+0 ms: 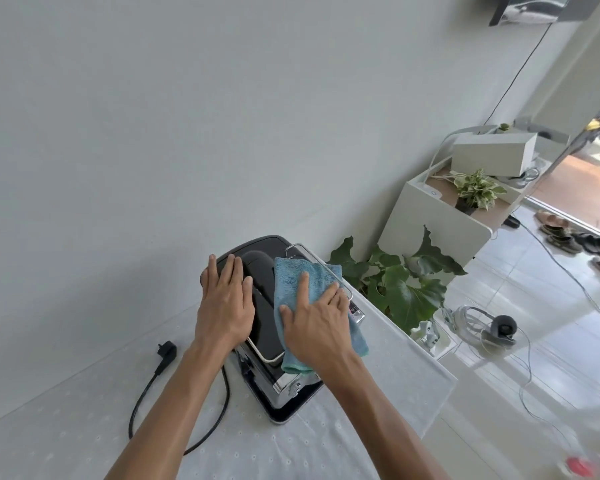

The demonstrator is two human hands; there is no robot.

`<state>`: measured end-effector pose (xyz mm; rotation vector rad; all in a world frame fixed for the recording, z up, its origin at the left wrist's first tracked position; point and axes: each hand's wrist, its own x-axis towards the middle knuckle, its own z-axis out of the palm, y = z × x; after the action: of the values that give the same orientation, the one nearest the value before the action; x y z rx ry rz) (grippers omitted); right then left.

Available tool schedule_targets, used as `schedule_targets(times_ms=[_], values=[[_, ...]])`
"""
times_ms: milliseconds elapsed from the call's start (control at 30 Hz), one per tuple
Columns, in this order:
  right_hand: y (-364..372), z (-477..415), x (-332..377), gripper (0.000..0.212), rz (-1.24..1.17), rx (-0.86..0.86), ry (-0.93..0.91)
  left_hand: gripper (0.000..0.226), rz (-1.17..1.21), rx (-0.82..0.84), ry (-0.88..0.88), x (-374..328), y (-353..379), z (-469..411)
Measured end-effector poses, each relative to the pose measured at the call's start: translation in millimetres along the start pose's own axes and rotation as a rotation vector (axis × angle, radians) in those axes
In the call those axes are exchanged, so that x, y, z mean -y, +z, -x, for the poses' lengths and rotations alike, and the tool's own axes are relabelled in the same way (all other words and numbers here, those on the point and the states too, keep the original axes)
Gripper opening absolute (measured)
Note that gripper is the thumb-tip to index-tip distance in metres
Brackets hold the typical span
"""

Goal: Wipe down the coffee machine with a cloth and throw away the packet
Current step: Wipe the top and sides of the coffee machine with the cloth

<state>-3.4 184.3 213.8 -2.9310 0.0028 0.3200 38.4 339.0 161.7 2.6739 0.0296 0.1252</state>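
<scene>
Right hand [312, 327]: grip released, fingers straight and spread, palm pressing the cloth [293, 277] flat.
Cloth: blue, folded, lying on the right half of the machine's top, its near end hanging over the front edge.
Left hand [224, 306]: grip released, fingers straight and together, resting flat on the left half of the top; holds nothing.
Machine [262, 306]: black and chrome, with a wire rail [312, 258] round the top, standing on the bench [84, 427] by the far wall, near its right edge.
Plug [167, 349]: black, loose on the bench, left of the machine.
Plant [406, 289]: large-leaved, right of the bench.
Headphones [499, 327]: on the floor, further right.
</scene>
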Motion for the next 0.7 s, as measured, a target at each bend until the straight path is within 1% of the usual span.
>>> schedule_targets(times_ms=[100,233,467,533,700], values=[[-4.3,1.8,1.1,0.074,0.077,0.036,0.026,0.057,-0.009,-0.004,0.005,-1.3,-1.1,1.9],[-2.8,-4.7,1.9,0.075,0.138,0.035,0.037,0.057,-0.009,0.0,0.003,-1.0,-2.1,0.9],[3.0,-7.1,2.0,0.073,0.084,-0.025,-0.034,0.057,0.027,0.0,0.003,-1.1,-1.9,-0.1],[2.1,-5.0,-1.1,0.074,0.111,-0.028,-0.038,0.057,0.043,-0.013,0.002,-0.2,-1.1,0.4],[-2.3,-4.5,1.1,0.075,0.204,0.045,0.007,0.057,0.074,-0.019,-0.006,-0.7,-0.1,0.7]])
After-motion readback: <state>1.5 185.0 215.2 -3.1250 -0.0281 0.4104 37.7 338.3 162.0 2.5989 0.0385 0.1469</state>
